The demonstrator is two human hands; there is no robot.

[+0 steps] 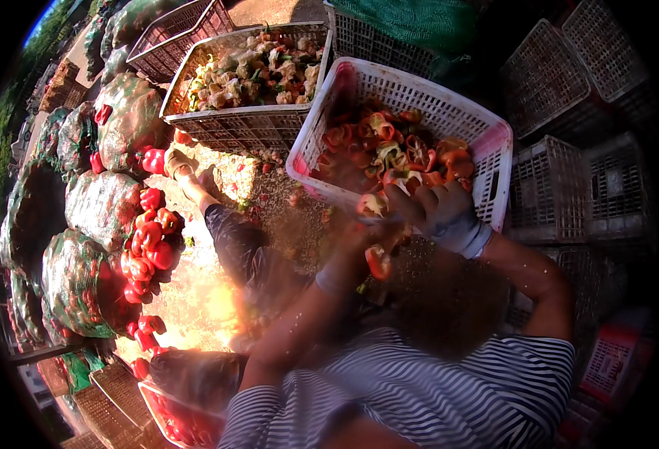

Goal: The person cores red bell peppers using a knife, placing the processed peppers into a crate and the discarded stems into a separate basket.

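My right hand (449, 217), in a pale grey glove, is at the near edge of a white plastic crate (457, 101). Its fingers curl downward and close; what they grip is mostly hidden. Beside it my left hand (356, 243) is smeared by motion, so its fingers cannot be made out. A red pepper piece (378, 262) hangs just below the two hands, and a pepper piece with a pale inside (372, 204) shows above the left one. Within the crate lie cut, hollow red peppers (389, 146), some with greenish parts.
Left of it, another crate (243, 116) holds pale pepper cores and green stems. Whole red peppers (148, 239) lie on the ground beside full mesh sacks (82, 284). Stacked crates (547, 179) stand at right. A red-filled crate (183, 419) is at lower left. Scraps litter the floor.
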